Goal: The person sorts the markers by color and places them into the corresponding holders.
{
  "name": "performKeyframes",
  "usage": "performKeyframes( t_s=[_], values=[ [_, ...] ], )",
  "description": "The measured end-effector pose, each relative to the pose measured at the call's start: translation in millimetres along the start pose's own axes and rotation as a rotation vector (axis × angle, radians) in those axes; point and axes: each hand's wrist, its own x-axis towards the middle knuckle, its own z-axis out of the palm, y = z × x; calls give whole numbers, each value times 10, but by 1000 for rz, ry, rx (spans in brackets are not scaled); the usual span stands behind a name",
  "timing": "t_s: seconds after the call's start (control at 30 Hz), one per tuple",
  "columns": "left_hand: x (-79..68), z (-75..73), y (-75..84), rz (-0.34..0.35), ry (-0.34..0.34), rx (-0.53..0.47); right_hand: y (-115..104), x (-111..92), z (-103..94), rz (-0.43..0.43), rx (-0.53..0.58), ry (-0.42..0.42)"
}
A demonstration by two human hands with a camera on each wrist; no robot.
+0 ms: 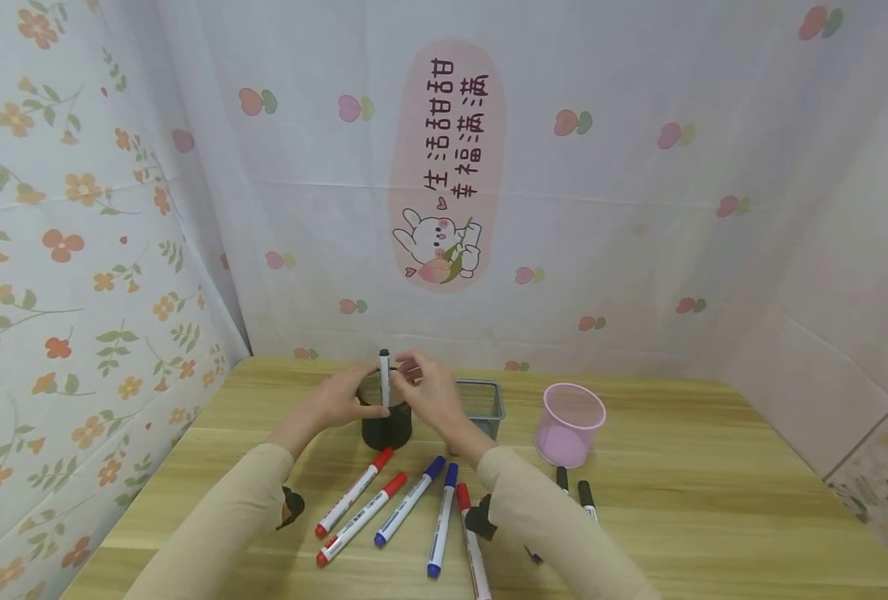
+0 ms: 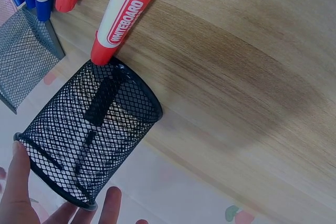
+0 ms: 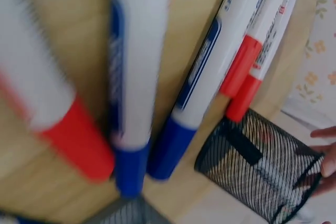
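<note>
A black mesh pen holder [image 1: 386,432] stands near the back edge of the table. One white marker with a black end [image 1: 384,377] rises upright out of it. My left hand [image 1: 338,398] holds the holder by its rim, thumb on the near side; in the left wrist view its fingers [image 2: 21,174] lie around the rim of the mesh. Just right of the marker is my right hand [image 1: 430,392], fingers loosely bent and apart from it, with nothing visible in the grasp. A dark shape shows through the mesh [image 2: 63,114] in the left wrist view.
Right of the black holder stands a grey mesh holder [image 1: 481,398], partly behind my right hand. Further right is a pink mesh holder [image 1: 569,425]. Red markers [image 1: 355,493] and blue markers [image 1: 442,521] lie in front; black-capped markers [image 1: 587,498] lie by my right sleeve.
</note>
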Motion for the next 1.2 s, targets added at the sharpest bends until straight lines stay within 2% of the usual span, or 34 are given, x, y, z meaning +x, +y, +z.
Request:
performKeyframes(
  t_s=[0.4,0.67,0.97,1.2],
  values=[
    [-22,-6,-19,21,20,3,-5,-191,-377,-163,-100,-96],
    [-23,5,-18,19,20,4,9,-351,-532,-287,-166,-132],
    [-9,13,-10,11,5,15,38,-571,-714,-373,-232,-199],
    [-4,4,-5,15,3,6,180,-734,-854,-428,-310,-251]
  ],
)
